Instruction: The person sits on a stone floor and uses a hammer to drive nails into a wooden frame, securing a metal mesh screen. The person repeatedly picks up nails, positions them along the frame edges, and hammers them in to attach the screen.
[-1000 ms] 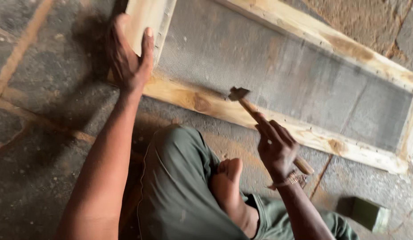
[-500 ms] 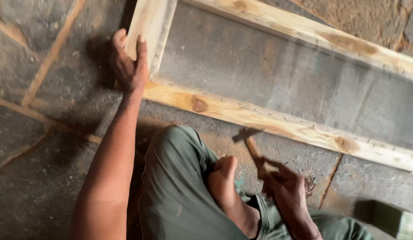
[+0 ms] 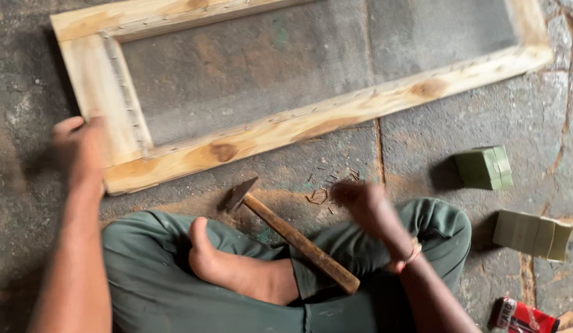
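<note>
Two hands working: left hand point(image 3: 79, 148) gripping the rough wooden mesh frame's point(image 3: 280, 126) corner; right hand point(image 3: 366, 206), blurred, grip unreadable, reaching into loose nails point(image 3: 323, 191) on stone floor point(image 3: 422, 142). Hammer point(image 3: 292, 237) lying across leg; green boxes point(image 3: 484, 168) nearby.

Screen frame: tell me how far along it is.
Done: mesh lies across the frame, with small nails along its inner edges. In hand: the left hand steadies the frame's corner; the right hand reaches into loose nails on the floor; the hammer lies set down. What remains cannot be told.
</note>
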